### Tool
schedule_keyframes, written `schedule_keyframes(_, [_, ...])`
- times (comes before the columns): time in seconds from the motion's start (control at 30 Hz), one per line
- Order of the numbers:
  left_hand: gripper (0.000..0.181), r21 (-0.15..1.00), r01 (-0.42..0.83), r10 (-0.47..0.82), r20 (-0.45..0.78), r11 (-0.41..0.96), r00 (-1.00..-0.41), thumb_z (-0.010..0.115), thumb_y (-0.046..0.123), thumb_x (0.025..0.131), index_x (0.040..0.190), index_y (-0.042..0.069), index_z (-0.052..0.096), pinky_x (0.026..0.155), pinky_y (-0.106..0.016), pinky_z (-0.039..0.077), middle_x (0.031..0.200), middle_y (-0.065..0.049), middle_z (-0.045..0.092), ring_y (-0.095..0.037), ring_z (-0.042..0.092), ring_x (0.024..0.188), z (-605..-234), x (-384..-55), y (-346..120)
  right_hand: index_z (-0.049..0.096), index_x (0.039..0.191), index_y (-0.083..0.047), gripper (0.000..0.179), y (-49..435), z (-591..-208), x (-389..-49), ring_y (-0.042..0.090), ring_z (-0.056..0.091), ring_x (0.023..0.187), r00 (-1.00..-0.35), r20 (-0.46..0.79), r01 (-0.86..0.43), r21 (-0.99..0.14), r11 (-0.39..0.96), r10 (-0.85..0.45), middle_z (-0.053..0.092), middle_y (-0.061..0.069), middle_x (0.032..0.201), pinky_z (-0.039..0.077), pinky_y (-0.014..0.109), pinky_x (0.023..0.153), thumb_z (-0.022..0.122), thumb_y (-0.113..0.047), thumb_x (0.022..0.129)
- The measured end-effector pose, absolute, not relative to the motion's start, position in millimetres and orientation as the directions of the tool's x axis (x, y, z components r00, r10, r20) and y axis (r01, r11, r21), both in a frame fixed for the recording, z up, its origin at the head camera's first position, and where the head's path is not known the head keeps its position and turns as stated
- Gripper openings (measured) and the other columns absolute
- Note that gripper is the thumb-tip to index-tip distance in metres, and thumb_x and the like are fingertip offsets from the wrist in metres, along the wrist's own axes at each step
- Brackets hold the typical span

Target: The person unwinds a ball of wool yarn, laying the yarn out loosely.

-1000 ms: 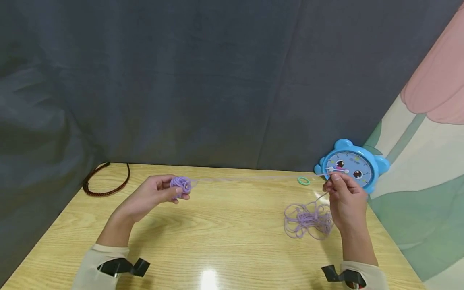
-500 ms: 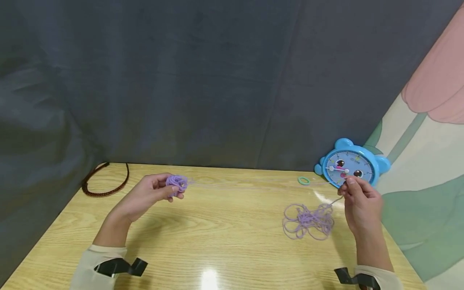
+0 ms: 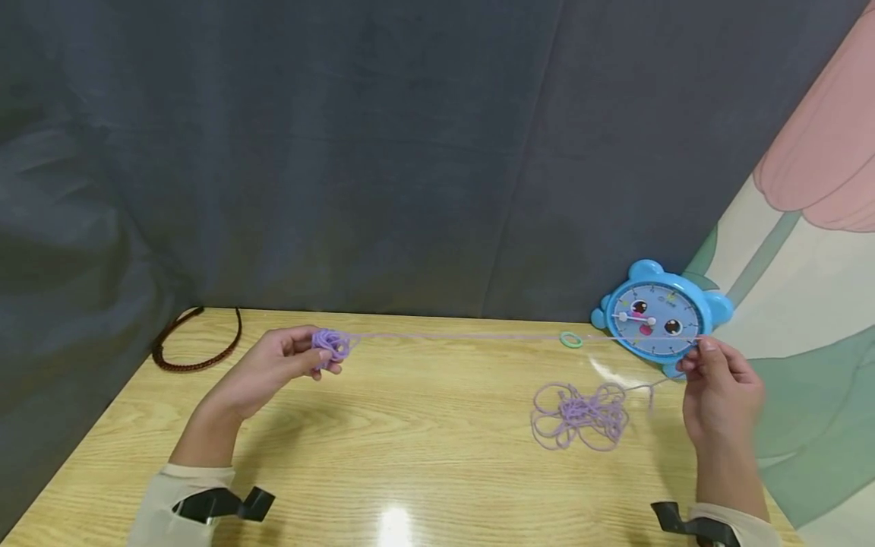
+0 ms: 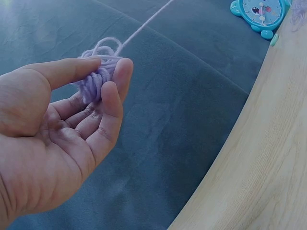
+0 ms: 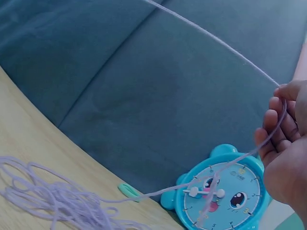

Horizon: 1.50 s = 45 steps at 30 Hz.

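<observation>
A small wound ball of lilac yarn (image 3: 331, 344) sits in my left hand (image 3: 283, 360), held between thumb and fingers; the left wrist view shows its loops (image 4: 97, 76) close up. From it a single strand (image 3: 451, 336) runs nearly straight across to my right hand (image 3: 723, 395), where thumb and fingertips pinch it. Below that pinch, in the right wrist view, the yarn passes along the fingers and drops toward a loose lilac heap (image 5: 57, 196). That heap of tangled yarn (image 3: 581, 415) lies on the table, left of my right hand.
A blue bear-shaped clock (image 3: 659, 323) leans at the back right, behind my right hand. Near it lies a green ring (image 3: 570, 340). A dark brown braided band (image 3: 194, 366) rests at the back left of the wooden table (image 3: 437, 456). A dark curtain (image 3: 383, 167) hangs behind.
My right hand has moved right, past the clock's face, and the strand between the hands is longer and straight after sagging. My left hand has shifted slightly left with the ball.
</observation>
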<state>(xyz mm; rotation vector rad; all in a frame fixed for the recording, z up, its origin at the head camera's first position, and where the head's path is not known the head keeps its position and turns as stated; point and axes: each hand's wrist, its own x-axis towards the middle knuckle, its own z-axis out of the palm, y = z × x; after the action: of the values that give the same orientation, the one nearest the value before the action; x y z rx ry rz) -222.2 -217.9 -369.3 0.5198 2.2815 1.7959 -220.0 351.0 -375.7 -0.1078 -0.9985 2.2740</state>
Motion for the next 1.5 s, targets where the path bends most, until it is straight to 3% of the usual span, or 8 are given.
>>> schedule_keyframes(0.37, [0.033,0.958,0.167,0.366,0.072,0.234,-0.928,0.062,0.017,0.104,0.125,-0.009,0.061,0.081,-0.029,0.058,0.1,-0.001,0.075,-0.013,0.07,0.093,-369.5,-222.7,-218.7,0.071,0.104,0.013,0.017,361.5,-372.1,-216.1,0.02,0.062,0.06,-0.77,0.127,-0.524,-0.685,-0.506,0.626,0.071,0.015,0.076,0.057,0.024,0.055,0.074,0.003,0.091])
schedule_keyframes(0.77, [0.036,0.952,0.169,0.314,0.084,0.257,-0.946,0.065,0.02,0.103,0.126,-0.008,0.062,0.083,-0.03,0.059,0.102,0.002,0.075,-0.012,0.071,0.096,-369.1,-222.4,-224.8,0.071,0.107,0.011,0.019,372.9,-369.7,-211.6,0.021,0.062,0.064,-0.778,0.094,-0.514,-0.665,-0.543,0.621,0.069,0.014,0.08,0.058,0.027,0.058,0.074,0.001,0.092])
schedule_keyframes(1.0, [0.04,0.951,0.15,0.243,0.083,0.272,-0.966,0.065,0.022,0.103,0.13,-0.008,0.06,0.085,-0.03,0.059,0.101,0.007,0.073,-0.011,0.069,0.097,-367.4,-222.0,-227.4,0.068,0.099,0.018,0.012,375.7,-371.1,-213.6,0.024,0.058,0.052,-0.728,0.118,-0.608,-0.566,-0.556,0.676,0.067,0.019,0.07,0.054,0.031,0.049,0.071,0.01,0.09])
schedule_keyframes(1.5, [0.046,0.955,0.13,0.104,0.105,0.267,-0.989,0.063,0.028,0.104,0.134,-0.007,0.057,0.083,-0.022,0.058,0.098,0.016,0.073,-0.003,0.07,0.093,-361.4,-219.3,-240.0,0.067,0.097,0.019,0.012,391.1,-372.7,-214.7,0.025,0.056,0.049,-0.654,0.056,-0.662,-0.524,-0.535,0.754,0.064,0.019,0.066,0.051,0.03,0.046,0.072,0.013,0.088])
